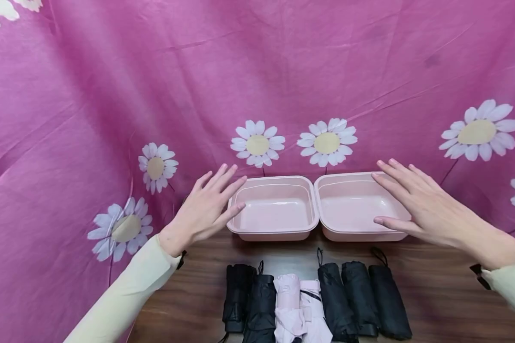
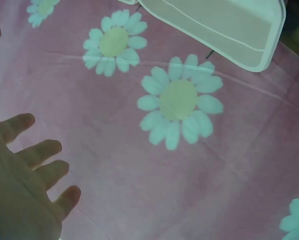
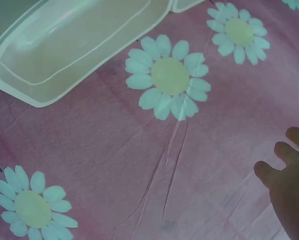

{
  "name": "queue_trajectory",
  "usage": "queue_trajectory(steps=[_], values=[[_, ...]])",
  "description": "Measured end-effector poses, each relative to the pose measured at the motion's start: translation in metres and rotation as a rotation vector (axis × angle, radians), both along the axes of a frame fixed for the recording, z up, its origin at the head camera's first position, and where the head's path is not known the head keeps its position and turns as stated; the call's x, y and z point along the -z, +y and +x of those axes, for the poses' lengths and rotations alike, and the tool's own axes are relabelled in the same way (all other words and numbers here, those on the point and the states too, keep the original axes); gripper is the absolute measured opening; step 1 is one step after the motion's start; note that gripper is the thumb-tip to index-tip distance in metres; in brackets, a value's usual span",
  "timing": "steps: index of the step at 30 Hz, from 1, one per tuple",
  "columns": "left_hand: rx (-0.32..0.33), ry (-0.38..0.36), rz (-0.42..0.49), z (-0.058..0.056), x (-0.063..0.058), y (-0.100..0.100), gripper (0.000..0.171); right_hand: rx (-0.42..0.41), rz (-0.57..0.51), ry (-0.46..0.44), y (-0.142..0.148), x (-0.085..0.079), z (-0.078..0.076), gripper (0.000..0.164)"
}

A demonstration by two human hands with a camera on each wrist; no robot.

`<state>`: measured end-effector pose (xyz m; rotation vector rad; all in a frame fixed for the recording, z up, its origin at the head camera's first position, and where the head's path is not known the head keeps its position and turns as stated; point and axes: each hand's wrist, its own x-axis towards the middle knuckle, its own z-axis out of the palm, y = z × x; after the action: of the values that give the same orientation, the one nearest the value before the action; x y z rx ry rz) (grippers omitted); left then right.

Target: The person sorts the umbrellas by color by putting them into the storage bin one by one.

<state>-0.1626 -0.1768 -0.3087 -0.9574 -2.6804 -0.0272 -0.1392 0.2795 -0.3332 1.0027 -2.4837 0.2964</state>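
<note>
Two pink plastic basins stand side by side at the back of the table. Over the outer edge of the left basin [image 1: 274, 209] my left hand [image 1: 208, 205] is held with fingers spread and nothing in it. My right hand [image 1: 425, 205], fingers also straight and spread, overlaps the outer side of the right basin [image 1: 356, 205]. In front of the basins lies a row of folded umbrellas: a black umbrella [image 1: 238, 295] and another black umbrella [image 1: 259, 307] at left, two pale pink umbrellas [image 1: 288, 300] in the middle, and three black umbrellas [image 1: 388, 300] at right.
A magenta cloth [image 1: 283, 71] printed with white daisies hangs behind the basins and down the left side. The table [image 1: 176, 305] has a dark wood-grain top. Thin wrist loops stick out from several of the black umbrellas.
</note>
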Motion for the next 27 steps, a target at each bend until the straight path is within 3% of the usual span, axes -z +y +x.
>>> queue_trajectory(steps=[7, 14, 19, 22, 27], values=[[-0.101, -0.037, 0.176, -0.005, 0.013, -0.017, 0.054, 0.015, -0.086, 0.024, 0.007, 0.003, 0.001, 0.084], [-0.232, -0.098, 0.519, -0.008, 0.045, -0.037, 0.045, 0.060, -0.277, 0.116, 0.017, 0.015, 0.005, 0.086], [-0.363, -0.224, 0.784, -0.012, 0.080, -0.047, 0.037, 0.153, -0.494, 0.159, 0.023, 0.033, 0.014, 0.087], [-0.476, -0.323, 0.891, -0.016, 0.102, -0.048, 0.033, 0.224, -0.613, 0.177, 0.021, 0.046, 0.022, 0.086], [-0.625, -0.510, 1.090, -0.024, 0.133, -0.045, 0.030, 0.325, -0.721, 0.149, 0.020, 0.076, 0.035, 0.078]])
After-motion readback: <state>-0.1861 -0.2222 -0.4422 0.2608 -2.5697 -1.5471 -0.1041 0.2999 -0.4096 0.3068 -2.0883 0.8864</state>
